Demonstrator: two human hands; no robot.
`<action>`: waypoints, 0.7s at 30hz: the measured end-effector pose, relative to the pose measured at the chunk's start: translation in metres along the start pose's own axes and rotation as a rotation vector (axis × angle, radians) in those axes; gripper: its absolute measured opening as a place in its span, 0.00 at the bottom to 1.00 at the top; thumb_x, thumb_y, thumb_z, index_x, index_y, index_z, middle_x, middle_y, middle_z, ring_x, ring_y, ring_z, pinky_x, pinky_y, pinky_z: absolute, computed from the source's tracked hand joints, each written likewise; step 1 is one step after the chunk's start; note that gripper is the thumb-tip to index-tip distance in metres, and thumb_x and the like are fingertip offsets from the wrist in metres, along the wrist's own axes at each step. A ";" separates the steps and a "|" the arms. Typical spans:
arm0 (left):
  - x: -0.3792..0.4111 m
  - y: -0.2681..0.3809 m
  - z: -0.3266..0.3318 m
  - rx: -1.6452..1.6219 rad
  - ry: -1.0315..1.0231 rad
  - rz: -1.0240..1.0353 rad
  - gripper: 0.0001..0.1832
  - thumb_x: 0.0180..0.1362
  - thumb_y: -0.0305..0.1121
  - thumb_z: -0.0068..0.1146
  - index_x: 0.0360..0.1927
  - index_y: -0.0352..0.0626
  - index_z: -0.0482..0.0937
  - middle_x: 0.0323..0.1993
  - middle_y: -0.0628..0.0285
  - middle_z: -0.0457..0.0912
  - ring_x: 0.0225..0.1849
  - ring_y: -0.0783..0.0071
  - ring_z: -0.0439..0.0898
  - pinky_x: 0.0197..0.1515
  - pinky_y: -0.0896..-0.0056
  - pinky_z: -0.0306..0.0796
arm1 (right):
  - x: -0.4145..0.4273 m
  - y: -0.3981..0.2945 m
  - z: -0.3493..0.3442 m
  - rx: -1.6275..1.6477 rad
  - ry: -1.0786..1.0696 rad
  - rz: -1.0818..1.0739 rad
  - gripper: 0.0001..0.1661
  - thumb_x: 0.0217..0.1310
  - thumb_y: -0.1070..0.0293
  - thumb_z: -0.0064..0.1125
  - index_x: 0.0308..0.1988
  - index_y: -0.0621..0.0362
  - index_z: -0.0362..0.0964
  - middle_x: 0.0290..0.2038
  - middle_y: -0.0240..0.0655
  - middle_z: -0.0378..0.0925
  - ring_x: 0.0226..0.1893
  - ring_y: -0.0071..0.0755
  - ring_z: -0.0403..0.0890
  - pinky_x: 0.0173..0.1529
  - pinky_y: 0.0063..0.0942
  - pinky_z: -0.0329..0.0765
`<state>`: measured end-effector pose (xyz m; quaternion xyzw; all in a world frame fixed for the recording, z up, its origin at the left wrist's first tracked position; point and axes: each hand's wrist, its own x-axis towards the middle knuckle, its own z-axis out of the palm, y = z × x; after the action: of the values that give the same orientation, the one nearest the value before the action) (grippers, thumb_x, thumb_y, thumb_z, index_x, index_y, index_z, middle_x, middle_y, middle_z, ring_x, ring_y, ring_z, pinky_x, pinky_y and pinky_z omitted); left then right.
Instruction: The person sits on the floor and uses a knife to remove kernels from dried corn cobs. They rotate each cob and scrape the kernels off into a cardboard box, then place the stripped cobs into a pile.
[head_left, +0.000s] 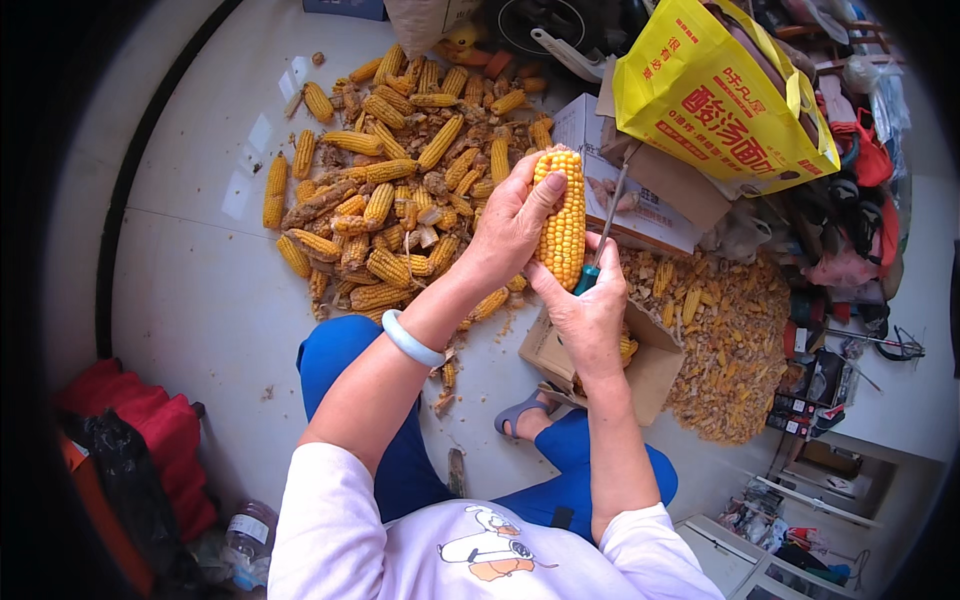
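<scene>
A full ear of yellow corn (562, 217) is held up in front of me, its tip pointing away. My left hand (514, 214) wraps its side, with the thumb lying across the kernels. At the lower end, my right hand (589, 300) steadies the ear with its thumb. That same hand grips a screwdriver by its teal handle (587, 280), and the metal shaft (613, 214) points up and away beside the ear. Below the right forearm stands an open cardboard box (555, 349) with some corn inside, partly hidden by the arm.
A large heap of corn ears (390, 195) lies on the pale tiled floor (195, 300). To the right spreads a pile of loose kernels and cobs (727, 352). A yellow bag (720, 97) sits by a white carton (652, 210). Red fabric (150, 435) lies at lower left.
</scene>
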<state>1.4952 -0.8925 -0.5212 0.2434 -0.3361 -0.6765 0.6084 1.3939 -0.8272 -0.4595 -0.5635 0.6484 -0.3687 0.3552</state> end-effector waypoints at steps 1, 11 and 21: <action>0.000 -0.001 0.000 0.008 0.004 0.005 0.25 0.72 0.47 0.46 0.62 0.38 0.67 0.45 0.64 0.78 0.45 0.82 0.77 0.48 0.78 0.73 | -0.001 -0.001 0.000 -0.014 0.004 -0.008 0.32 0.52 0.64 0.74 0.50 0.65 0.65 0.38 0.38 0.81 0.37 0.24 0.82 0.44 0.25 0.79; -0.003 0.007 0.005 -0.220 -0.011 -0.122 0.27 0.71 0.51 0.44 0.61 0.40 0.67 0.43 0.64 0.78 0.42 0.81 0.80 0.42 0.77 0.79 | -0.004 -0.002 0.000 0.008 0.025 0.032 0.31 0.51 0.65 0.74 0.49 0.64 0.65 0.37 0.38 0.80 0.36 0.25 0.82 0.42 0.25 0.79; 0.004 0.003 0.001 0.047 0.068 -0.011 0.22 0.71 0.49 0.48 0.54 0.38 0.72 0.38 0.66 0.78 0.38 0.83 0.76 0.41 0.79 0.73 | -0.005 0.000 0.007 -0.112 0.040 0.001 0.31 0.50 0.63 0.75 0.47 0.63 0.65 0.33 0.39 0.81 0.33 0.30 0.84 0.40 0.29 0.80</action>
<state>1.4965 -0.8961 -0.5178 0.2821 -0.3296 -0.6632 0.6099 1.4010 -0.8232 -0.4624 -0.5746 0.6753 -0.3428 0.3103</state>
